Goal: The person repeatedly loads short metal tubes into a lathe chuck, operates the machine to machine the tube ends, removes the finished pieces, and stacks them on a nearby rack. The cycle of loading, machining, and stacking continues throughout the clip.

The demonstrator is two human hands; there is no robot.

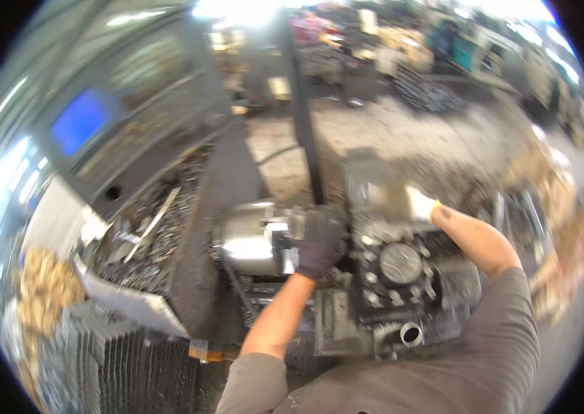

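My left hand (321, 241), in a dark glove, is at the front of a shiny metal lathe chuck (247, 241). Its fingers look curled beside the chuck's jaws, and whatever they hold is hidden. My right hand (421, 204), in a pale glove, reaches forward over the far side of the machine's carriage. Motion smears its fingers, so their grip does not show. Between my arms sits a tool post with a round top (401, 263), ringed by bolts. A short hollow metal cylinder (411, 334) is nearer to me.
Metal chips fill a tray (130, 303) on the left, with a pale strip lying across them. A machine cabinet with a blue screen (80, 122) stands beyond. Stacked grey metal parts (109, 366) are at the lower left. A dark upright post (301, 117) rises behind the chuck.
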